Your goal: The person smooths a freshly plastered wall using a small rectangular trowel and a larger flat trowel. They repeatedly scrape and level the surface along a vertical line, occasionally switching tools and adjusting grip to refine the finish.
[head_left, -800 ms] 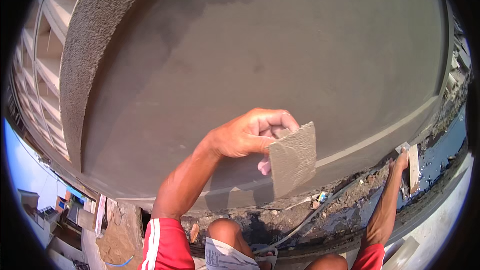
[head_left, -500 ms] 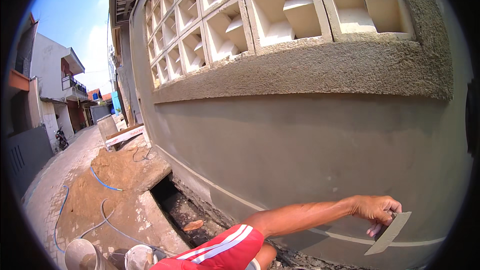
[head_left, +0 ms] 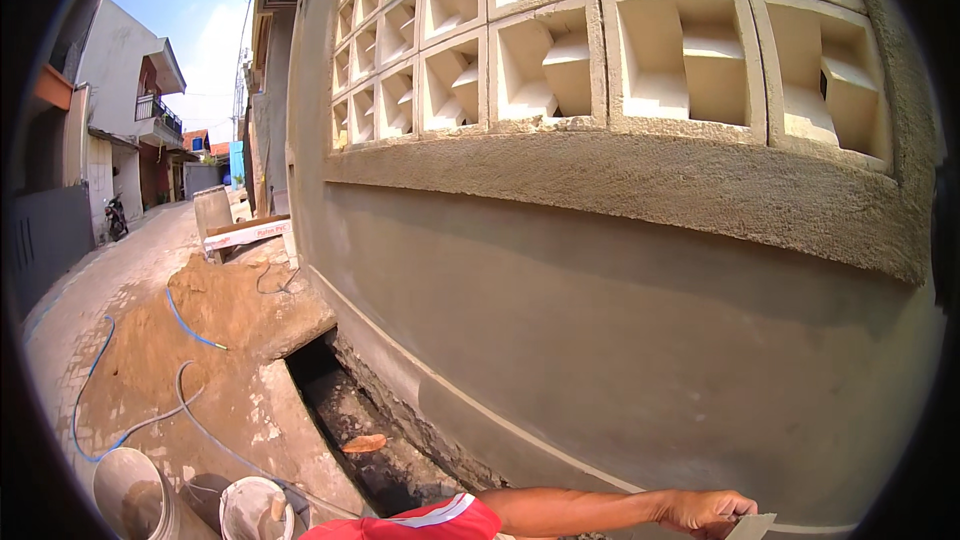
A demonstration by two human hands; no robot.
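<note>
1. At the lower right edge, held a flat grey plate (head_left: 752,528) in the left hand (head_left: 705,508), with the fingers curled closed on it and much of the plate cut off by the lower rim of the view.
2. Could not tell the right hand's grip, with that hand out of sight.
3. Stretched the bare left forearm from a red, white-striped sleeve (head_left: 440,520) across the foot of a smooth grey wall (head_left: 600,340), covering part of a pale stripe (head_left: 470,397) running low along it.
4. Overhead, had a rough grey ledge (head_left: 600,168) jutting out above the smooth surface, beneath rows of cream vent blocks (head_left: 545,65).
5. Left of the arm, had a dark open ditch (head_left: 315,385) as an obstacle along the wall's foot, with a brown leaf (head_left: 364,443) lying in it.
6. Across the ditch, saw a sand heap (head_left: 150,355) spread over the paving, with a blue hose (head_left: 78,410) looping beside it and a grey hose (head_left: 215,435) curving toward the buckets.
7. At the lower left, had one pale bucket (head_left: 178,512) near a second, whiter bucket (head_left: 262,492), both crowding the ground there.
8. Past the sand, saw a long white box (head_left: 250,232) lying across the way, and farther off a motorbike (head_left: 115,218) parked along the lane (head_left: 165,220).
</note>
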